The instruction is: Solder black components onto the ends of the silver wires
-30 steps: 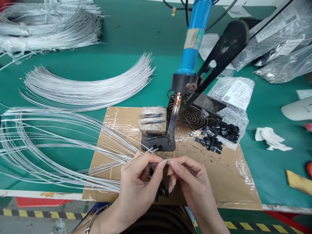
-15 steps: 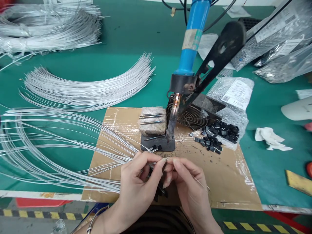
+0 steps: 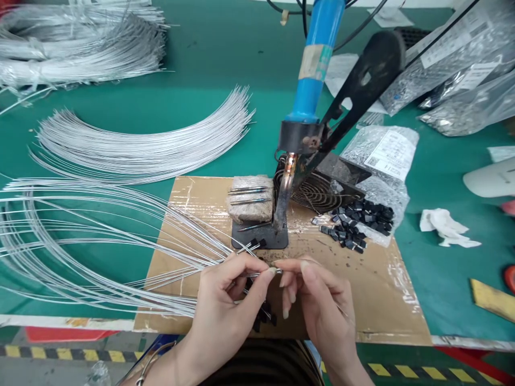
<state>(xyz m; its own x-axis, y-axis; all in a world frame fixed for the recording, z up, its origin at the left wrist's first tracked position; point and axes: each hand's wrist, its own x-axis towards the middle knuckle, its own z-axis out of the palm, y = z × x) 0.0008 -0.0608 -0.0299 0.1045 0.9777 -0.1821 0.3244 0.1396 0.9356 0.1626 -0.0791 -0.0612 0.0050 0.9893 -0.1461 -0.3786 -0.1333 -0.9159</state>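
My left hand (image 3: 233, 300) pinches a thin white wire between thumb and index finger. The short wire end (image 3: 278, 271) shows just past the fingertips. My right hand (image 3: 325, 295) is close beside it, its index fingertip at that end and its other fingers curled. A fine thin wire (image 3: 343, 310) runs along the right palm; its far end is hidden by the fingers. White wires (image 3: 177, 252) fan out left from under my left hand. Small black connectors (image 3: 265, 316) lie below the hands, partly covered.
A blue-handled soldering iron (image 3: 309, 91) stands in a black stand, tip down, just beyond my hands. Beside it sits a sponge block (image 3: 250, 209) with metal tips. Black connectors (image 3: 362, 220) are piled at right on cardboard (image 3: 374, 295). Wire bundles (image 3: 145, 150) lie at back left.
My right hand has shifted slightly right, and its thumb has drawn back from the left fingertips. More of the wire end shows between the hands. My left hand stays nearly in place.
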